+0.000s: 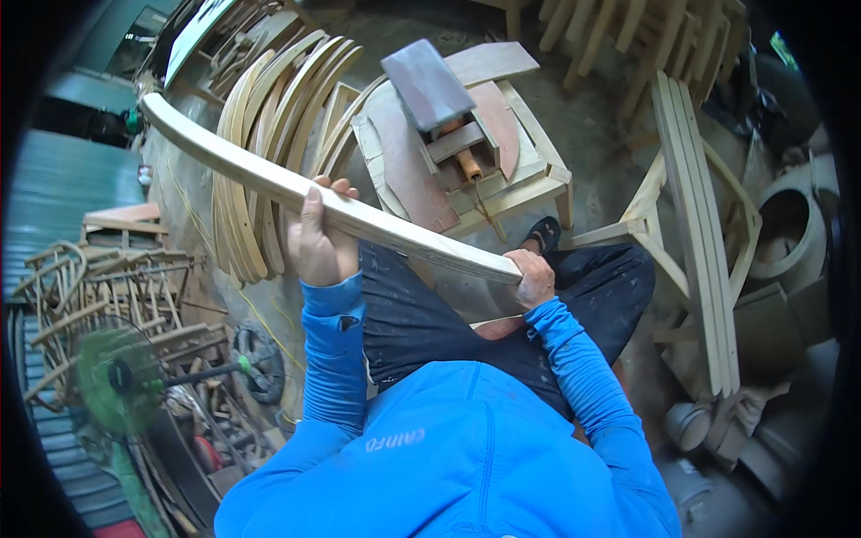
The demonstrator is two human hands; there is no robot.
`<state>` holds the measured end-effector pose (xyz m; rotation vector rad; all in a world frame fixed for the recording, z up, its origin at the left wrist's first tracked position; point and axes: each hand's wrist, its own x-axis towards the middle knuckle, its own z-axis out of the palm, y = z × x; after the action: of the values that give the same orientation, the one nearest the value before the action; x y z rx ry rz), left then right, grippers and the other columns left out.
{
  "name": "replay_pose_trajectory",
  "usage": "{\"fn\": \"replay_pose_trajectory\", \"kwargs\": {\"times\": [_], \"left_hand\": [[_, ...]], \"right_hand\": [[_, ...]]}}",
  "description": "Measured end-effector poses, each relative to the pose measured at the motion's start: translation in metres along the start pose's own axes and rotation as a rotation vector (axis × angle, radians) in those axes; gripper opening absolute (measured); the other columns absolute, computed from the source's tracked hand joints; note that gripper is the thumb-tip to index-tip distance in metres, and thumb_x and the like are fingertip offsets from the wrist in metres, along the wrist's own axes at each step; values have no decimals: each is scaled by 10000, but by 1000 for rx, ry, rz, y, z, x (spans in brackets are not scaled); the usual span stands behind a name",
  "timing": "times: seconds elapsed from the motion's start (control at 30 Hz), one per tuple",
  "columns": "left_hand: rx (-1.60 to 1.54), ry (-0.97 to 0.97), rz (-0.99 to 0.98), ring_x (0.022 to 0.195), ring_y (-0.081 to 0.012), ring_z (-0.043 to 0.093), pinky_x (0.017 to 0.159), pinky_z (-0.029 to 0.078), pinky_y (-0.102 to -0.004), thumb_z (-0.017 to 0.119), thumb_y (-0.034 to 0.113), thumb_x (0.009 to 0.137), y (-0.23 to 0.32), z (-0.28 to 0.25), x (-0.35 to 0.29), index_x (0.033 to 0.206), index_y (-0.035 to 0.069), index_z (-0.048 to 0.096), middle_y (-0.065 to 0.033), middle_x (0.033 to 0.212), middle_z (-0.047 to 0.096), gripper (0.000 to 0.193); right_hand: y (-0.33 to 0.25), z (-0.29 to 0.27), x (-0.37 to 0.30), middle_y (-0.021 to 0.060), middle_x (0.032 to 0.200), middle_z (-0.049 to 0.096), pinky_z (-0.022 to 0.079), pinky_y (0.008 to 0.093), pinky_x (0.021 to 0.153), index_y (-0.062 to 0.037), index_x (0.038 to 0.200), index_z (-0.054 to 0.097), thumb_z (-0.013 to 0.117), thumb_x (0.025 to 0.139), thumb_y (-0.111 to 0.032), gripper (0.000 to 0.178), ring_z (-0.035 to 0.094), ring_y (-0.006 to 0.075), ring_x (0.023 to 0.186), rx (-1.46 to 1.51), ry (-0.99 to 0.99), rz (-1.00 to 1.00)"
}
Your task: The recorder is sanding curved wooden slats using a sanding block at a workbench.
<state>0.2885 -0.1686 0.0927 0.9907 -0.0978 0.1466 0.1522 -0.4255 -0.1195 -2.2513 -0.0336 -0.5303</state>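
A long, curved wooden slat (395,224) lies across my lap in the air, its far left end raised and its right end lower. My left hand (323,240) grips it near the middle, thumb on top and fingertips showing over the far edge. At the right end my right hand (533,276) is closed around the tip. Beyond the slat stands a low wooden stool (552,175) with thin curved boards on it. Atop these sits a grey flat block (429,82) on a small wooden stand, beside a tool with an orange-brown wooden handle (468,165).
Several curved wooden strips (260,134) lean in a bundle at the left. A green fan (117,372) stands at lower left by stacked wooden frames (99,296). Long straight boards (698,233) rest at the right, near large grey pipe pieces (789,229).
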Motion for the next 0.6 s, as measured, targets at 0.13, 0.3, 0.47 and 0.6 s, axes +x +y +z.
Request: {"fn": "replay_pose_trajectory", "kwargs": {"times": [0.13, 0.3, 0.47, 0.6], "left_hand": [[32, 47, -60, 1098, -305, 670, 949, 566, -438, 576, 183, 1064, 0, -2, -22, 1355, -5, 429, -173, 1207, 617, 377], [234, -82, -119, 1130, -293, 678, 990, 550, -396, 620, 186, 1045, -9, -6, -47, 1384, -2, 379, -179, 1262, 619, 456], [255, -245, -227, 1173, -261, 648, 1029, 510, -378, 670, 193, 1020, -35, -16, -65, 1374, -8, 395, -171, 1289, 610, 491], [281, -281, -245, 1208, -198, 591, 1056, 472, -362, 666, 163, 1022, -61, -18, -78, 1354, 3, 435, -144, 1317, 610, 435]], "right_hand": [[-4, 9, 5, 103, 895, 700, 526, 421, 757, -115, 970, 700, 697, 795, -147, 178, 694, 326, 863, 30, -57, 16], [-15, 21, 4, 126, 898, 706, 558, 404, 740, -93, 974, 706, 775, 823, -177, 186, 704, 361, 850, 245, -197, 61], [-21, 21, 4, 115, 910, 735, 567, 339, 748, -49, 992, 732, 860, 829, -210, 263, 730, 241, 803, 268, -162, 117], [-23, 17, 3, 104, 906, 741, 569, 340, 747, -45, 1009, 741, 862, 831, -220, 277, 729, 232, 802, 275, -153, 125]]}}
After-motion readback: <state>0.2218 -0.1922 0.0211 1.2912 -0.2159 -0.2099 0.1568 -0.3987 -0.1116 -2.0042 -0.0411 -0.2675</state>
